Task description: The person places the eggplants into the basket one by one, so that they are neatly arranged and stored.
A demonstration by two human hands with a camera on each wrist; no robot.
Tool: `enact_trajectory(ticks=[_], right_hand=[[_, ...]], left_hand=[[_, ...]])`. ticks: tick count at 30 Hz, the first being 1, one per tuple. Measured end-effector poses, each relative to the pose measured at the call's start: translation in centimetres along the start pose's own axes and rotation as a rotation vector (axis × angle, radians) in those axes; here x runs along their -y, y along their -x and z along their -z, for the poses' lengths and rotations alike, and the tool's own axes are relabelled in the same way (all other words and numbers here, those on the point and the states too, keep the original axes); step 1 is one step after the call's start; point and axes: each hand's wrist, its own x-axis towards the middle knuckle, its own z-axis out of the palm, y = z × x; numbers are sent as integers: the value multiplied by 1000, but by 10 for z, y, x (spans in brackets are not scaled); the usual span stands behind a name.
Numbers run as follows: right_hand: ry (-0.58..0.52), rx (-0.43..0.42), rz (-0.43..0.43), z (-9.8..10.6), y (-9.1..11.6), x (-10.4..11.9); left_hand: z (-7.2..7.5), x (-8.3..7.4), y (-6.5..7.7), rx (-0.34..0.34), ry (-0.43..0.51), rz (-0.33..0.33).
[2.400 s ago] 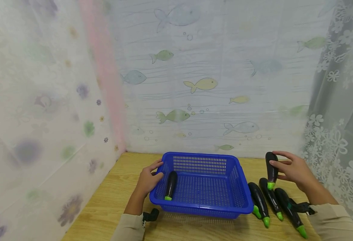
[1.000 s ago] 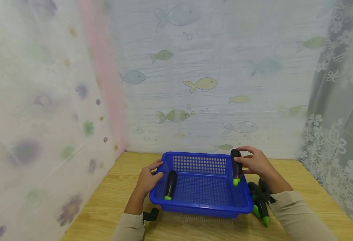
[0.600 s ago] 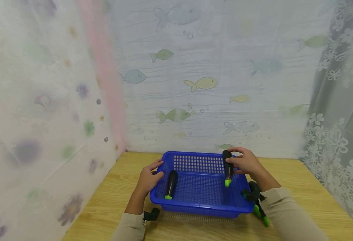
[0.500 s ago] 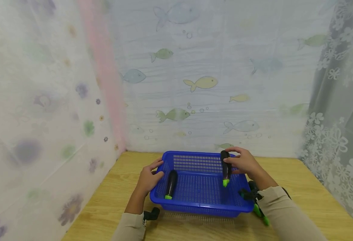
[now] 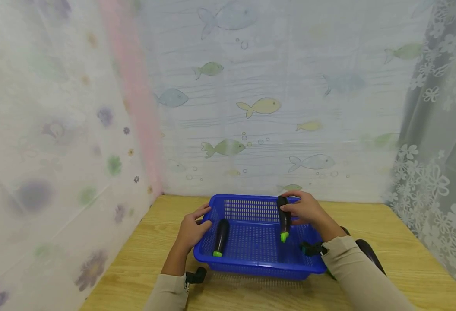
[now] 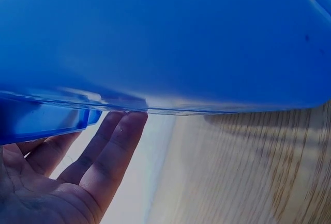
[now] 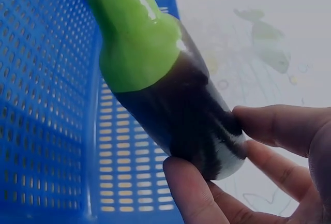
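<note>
Right hand (image 5: 305,209): fingers and thumb pinching one eggplant (image 5: 284,223) over right half of basket (image 5: 251,262). Left hand (image 5: 191,229): fingers nearly straight, touching basket's left rim. Step, apparently: loading. Next, likely: lowering, then releasing.

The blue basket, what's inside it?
One eggplant lies in the basket's left side. The right hand holds a second eggplant over the right part. That hand and its wrist device hide some of the right end.
</note>
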Motion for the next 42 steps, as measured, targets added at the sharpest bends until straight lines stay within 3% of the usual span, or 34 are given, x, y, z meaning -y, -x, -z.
enact_trajectory(ticks=[19,33,42], right_hand=[[2,44,-44,-25,-16,-4],[76,48,-103,-51,-23,-4],[27,87,-127,-62,-26,-6]], left_hand=[[-1,-7,3,-1,11,17],[0,-9,4,-7,-1,22],[0,-7,3,-11,-14,11]])
